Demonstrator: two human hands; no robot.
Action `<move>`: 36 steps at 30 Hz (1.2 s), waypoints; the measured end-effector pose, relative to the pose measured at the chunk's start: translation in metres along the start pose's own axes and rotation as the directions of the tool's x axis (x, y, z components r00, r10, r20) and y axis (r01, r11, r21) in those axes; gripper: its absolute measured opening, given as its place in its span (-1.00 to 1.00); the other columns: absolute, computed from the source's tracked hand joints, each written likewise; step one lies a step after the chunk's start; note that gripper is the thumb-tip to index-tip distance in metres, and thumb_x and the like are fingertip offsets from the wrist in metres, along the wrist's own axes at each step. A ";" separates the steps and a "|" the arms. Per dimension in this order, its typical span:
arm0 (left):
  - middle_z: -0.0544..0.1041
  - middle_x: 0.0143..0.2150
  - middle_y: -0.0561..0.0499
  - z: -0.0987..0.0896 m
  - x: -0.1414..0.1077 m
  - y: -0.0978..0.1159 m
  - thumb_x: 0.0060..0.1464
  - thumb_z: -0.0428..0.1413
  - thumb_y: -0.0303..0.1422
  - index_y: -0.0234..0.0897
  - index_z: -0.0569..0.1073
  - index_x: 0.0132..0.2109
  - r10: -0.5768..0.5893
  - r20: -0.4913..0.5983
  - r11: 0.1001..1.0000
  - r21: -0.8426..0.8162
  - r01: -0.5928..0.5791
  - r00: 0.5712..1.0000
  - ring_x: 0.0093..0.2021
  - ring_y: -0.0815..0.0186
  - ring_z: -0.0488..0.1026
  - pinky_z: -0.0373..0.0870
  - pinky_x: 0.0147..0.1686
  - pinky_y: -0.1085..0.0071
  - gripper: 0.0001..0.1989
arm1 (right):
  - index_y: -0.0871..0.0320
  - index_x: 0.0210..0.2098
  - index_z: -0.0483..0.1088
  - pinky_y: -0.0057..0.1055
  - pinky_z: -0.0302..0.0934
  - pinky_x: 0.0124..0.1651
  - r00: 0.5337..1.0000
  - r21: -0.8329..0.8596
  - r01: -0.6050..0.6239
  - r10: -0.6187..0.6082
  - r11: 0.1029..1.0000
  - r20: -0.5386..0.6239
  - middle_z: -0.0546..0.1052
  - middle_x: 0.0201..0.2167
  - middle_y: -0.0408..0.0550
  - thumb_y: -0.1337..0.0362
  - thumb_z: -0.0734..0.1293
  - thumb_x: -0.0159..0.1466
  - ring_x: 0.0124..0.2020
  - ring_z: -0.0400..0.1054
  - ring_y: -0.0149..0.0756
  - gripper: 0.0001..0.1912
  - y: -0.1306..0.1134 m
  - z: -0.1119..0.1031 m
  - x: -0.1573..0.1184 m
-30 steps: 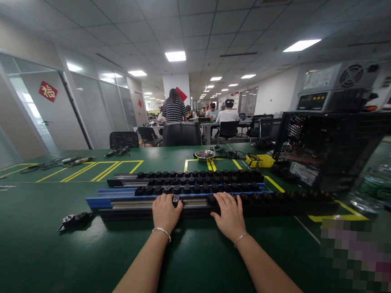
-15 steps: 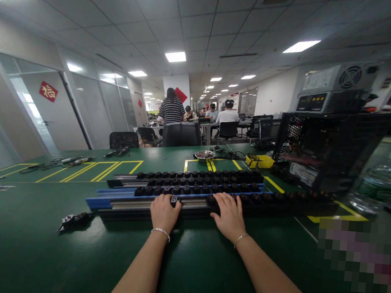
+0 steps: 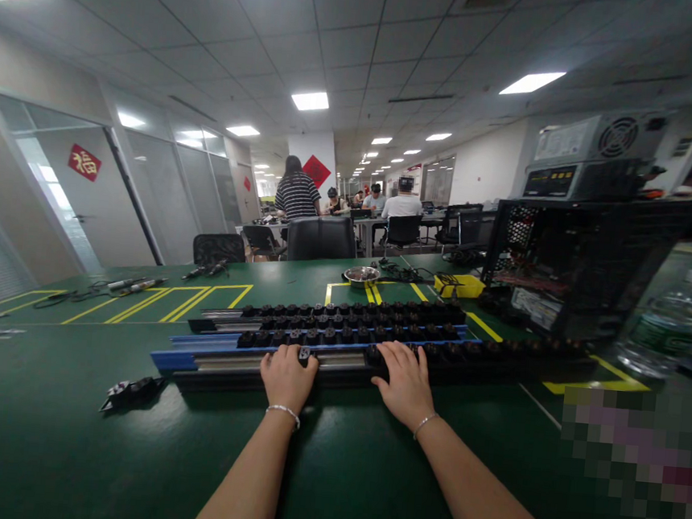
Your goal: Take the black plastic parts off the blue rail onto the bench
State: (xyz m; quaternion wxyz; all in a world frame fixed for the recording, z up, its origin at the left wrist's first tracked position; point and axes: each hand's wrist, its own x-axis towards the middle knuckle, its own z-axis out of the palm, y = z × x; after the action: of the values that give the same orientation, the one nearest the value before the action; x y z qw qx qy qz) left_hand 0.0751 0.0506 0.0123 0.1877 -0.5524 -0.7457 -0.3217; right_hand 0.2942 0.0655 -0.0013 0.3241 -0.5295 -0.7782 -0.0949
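Observation:
Several long rails carrying rows of small black parts lie side by side on the green table (image 3: 328, 468). My left hand (image 3: 288, 376) is closed around a small black part (image 3: 305, 354) on the nearest rail (image 3: 343, 359). To its right, my right hand (image 3: 405, 382) rests on the black parts of the same rail, fingers spread. Bare metal channel shows between the hands. A blue rail (image 3: 173, 360) sticks out at the left end. What lies under the right palm is hidden.
A small black part cluster (image 3: 131, 393) lies at the left. Behind the rails are a metal dish (image 3: 362, 275) and a yellow tray (image 3: 460, 286). An open computer case (image 3: 588, 264) and a water bottle (image 3: 667, 328) stand at the right. People sit farther back.
My left hand has shifted slightly left along the rail with the small part. My right hand has barely moved. The standing person in stripes has leaned left.

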 end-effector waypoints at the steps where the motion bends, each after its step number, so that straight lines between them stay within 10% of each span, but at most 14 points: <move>1: 0.48 -0.22 -0.05 0.000 0.000 0.000 -0.03 -0.05 -0.23 -0.25 0.45 -0.19 -0.008 0.004 1.000 0.000 0.008 1.000 -0.13 0.21 0.37 -0.02 0.09 0.16 -0.69 | 0.05 0.05 0.19 0.02 -0.36 0.23 1.000 0.000 0.000 0.000 1.000 0.000 0.33 0.06 -0.05 0.24 0.23 0.12 0.14 0.06 -0.16 -0.52 0.000 0.000 0.000; 36: 0.47 -0.18 -0.08 -0.001 0.003 -0.005 -0.04 -0.07 -0.24 -0.27 0.44 -0.18 -0.089 0.019 0.996 0.003 0.089 0.996 -0.14 0.17 0.38 -0.11 0.13 -0.04 -0.67 | 0.05 0.05 0.19 0.01 -0.35 0.23 1.000 -0.010 0.000 0.000 1.000 -0.010 0.32 0.06 -0.05 0.23 0.23 0.12 0.14 0.06 -0.16 -0.52 0.000 0.001 -0.001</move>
State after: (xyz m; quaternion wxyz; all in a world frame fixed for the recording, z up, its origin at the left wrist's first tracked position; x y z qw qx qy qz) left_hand 0.0698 0.0508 0.0137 0.1667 -0.5215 -0.7718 -0.3235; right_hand 0.2939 0.0654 -0.0024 0.3251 -0.5306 -0.7762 -0.1015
